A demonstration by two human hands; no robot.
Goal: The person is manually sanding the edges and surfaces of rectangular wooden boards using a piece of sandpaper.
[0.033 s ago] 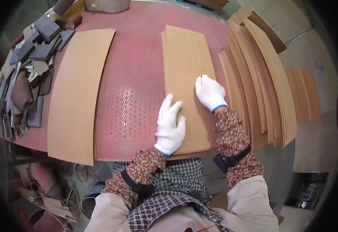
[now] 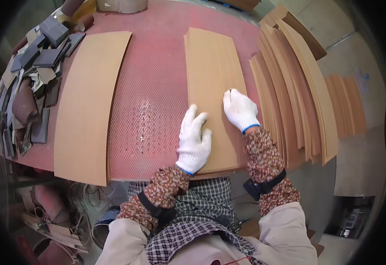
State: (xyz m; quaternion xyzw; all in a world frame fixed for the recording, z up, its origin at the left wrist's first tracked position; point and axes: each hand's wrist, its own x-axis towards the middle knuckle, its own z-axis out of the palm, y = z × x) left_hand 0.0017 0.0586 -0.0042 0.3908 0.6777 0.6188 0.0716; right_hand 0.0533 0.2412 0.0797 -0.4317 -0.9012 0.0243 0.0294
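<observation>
A stack of long, thin light-brown wooden boards (image 2: 215,62) lies lengthwise in front of me on the red textured table. Over the stack's left edge rests my left hand (image 2: 193,140), in a white knit glove, its fingers spread and holding nothing. My right hand (image 2: 240,109), gloved the same way, is closed in a fist on the top board near its right edge. A tiny dark bit shows at its fingertips; what it is I cannot make out.
Another stack of boards (image 2: 91,106) lies to the left. Beyond it is a heap of grey and brown sanding blocks and scraps (image 2: 29,88). More boards (image 2: 290,88) stand close together at the right. The red table (image 2: 151,57) has its front edge just before my apron.
My right hand has shifted very slightly toward me along the top board. My left hand stays at the stack's left edge, and the boards look unmoved.
</observation>
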